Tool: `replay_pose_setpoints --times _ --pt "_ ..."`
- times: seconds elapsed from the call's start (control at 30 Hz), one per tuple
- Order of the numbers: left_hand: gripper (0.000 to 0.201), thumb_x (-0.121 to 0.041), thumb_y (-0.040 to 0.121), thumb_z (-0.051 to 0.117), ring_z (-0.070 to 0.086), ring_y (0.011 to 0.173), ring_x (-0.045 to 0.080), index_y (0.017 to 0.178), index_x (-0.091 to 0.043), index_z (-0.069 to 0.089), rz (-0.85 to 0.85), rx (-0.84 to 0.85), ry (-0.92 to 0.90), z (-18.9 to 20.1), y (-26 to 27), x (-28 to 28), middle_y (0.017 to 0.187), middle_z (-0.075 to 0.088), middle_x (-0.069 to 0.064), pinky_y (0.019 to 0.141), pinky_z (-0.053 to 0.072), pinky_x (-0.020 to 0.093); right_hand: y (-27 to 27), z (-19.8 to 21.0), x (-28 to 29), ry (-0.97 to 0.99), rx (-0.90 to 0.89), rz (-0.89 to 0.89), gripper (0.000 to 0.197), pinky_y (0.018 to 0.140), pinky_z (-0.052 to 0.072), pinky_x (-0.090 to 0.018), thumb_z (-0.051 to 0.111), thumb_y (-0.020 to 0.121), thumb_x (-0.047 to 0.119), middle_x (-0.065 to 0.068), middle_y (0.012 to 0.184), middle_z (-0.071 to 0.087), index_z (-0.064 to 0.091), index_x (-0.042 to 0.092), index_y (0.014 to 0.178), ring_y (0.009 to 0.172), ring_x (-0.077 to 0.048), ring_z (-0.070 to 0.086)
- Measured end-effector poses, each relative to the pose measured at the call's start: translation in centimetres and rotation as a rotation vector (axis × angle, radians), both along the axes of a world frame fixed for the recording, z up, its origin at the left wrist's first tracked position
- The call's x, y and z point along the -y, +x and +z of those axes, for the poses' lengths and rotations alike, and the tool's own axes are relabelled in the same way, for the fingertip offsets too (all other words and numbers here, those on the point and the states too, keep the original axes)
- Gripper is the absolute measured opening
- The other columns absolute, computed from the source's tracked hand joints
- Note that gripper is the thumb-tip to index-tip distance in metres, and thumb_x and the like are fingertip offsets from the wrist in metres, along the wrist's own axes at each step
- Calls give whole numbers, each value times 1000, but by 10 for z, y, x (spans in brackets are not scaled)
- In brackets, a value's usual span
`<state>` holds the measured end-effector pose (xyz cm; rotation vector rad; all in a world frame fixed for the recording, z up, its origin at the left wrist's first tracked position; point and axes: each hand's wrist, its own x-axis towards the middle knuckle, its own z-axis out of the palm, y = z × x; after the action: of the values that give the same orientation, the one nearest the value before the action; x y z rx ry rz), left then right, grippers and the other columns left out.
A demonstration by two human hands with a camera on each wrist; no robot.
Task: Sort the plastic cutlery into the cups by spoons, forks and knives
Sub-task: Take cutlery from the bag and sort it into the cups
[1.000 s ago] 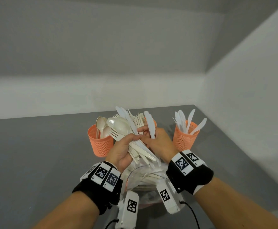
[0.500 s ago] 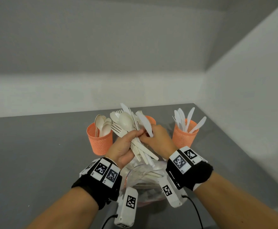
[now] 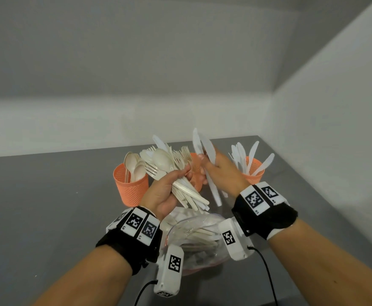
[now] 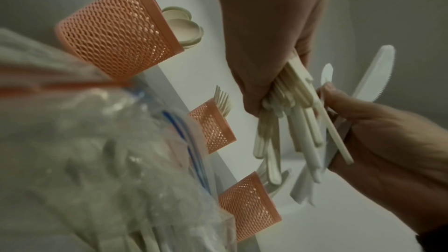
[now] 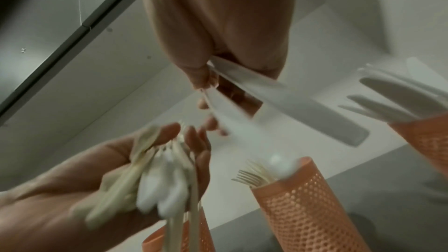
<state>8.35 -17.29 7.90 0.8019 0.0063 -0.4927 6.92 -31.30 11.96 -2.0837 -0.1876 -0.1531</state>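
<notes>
My left hand [image 3: 169, 184] grips a mixed bundle of plastic cutlery [image 3: 165, 162] in front of the cups, heads fanned upward. My right hand [image 3: 218, 171] pinches two white knives [image 3: 204, 149], held just right of the bundle and apart from it. Three orange mesh cups stand in a row: the left cup [image 3: 131, 186] holds spoons, the middle cup [image 4: 213, 127] holds forks and is mostly hidden behind my hands in the head view, the right cup [image 3: 254, 173] holds knives. The knives' handles [image 5: 286, 102] cross below my right fingers.
A clear plastic bag [image 3: 198, 235] with more cutlery lies on the grey table [image 3: 48, 206] between my wrists. White walls close the table at the back and right. Cables hang from the wrist cameras.
My right hand has pulled two knives out of the bundle and moved right and up with them. The left hand keeps its grip on the bundle.
</notes>
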Motion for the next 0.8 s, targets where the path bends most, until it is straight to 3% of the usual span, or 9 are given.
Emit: replay_pose_setpoints --times 0.03,0.1,0.2,0.27,0.37,0.5,0.6,0.7,0.8 --pt "7 -6 83 56 64 57 11 80 -3 60 4 -3 12 0 0 0 61 62 3 63 57 26 -4 4 1 10 -15 38 12 57 53 -30 41 98 26 11 53 58 53 24 97 48 -4 55" --pt "9 -10 78 60 63 73 16 83 -3 62 0 -2 -2 1 0 0 72 65 6 84 52 33 -11 7 1 -20 -45 106 10 45 40 -11 51 94 22 12 49 54 59 16 97 38 3 49" --pt "39 -11 77 59 54 115 32 113 2 60 11 -12 -88 0 1 -1 116 60 19 109 33 50 -16 0 1 -112 -92 174 8 49 38 -6 59 89 13 12 62 55 65 10 86 47 9 52" --pt "44 -8 76 55 54 115 33 119 1 56 11 -21 -115 -1 2 0 119 57 20 106 38 47 -16 -5 1 -131 -98 169 6 52 38 -5 61 87 12 11 62 57 66 12 82 50 8 53" --pt "25 -4 72 49 52 90 24 96 -3 56 -27 -3 -128 -2 2 -1 92 53 14 84 49 37 -13 -9 2 -103 -104 133 7 65 43 -13 68 81 13 12 65 56 63 17 84 58 1 54" --pt "25 -1 70 49 59 74 21 93 -3 55 -54 24 -100 -5 2 -2 82 53 12 67 58 31 -12 -10 4 -148 -145 172 15 76 47 -26 70 80 16 7 68 57 64 10 93 70 -11 56" --pt "37 1 65 52 64 71 22 103 -2 55 -64 30 -68 -8 3 -5 76 61 10 70 58 34 -9 -14 4 -161 -168 195 17 75 48 -22 69 80 19 2 75 63 66 8 93 73 -10 60" --pt "36 -2 67 53 66 80 22 102 0 59 -47 43 7 -11 5 -5 88 64 13 79 54 37 -6 -14 2 -183 -161 207 12 73 46 -19 66 84 17 2 76 64 65 6 89 74 -10 61" --pt "24 -7 74 60 67 86 26 96 0 65 -37 95 48 -9 5 -7 91 67 15 89 50 42 -1 -14 9 -174 -217 221 15 86 47 -29 59 88 16 -5 90 66 63 4 95 89 -20 64"
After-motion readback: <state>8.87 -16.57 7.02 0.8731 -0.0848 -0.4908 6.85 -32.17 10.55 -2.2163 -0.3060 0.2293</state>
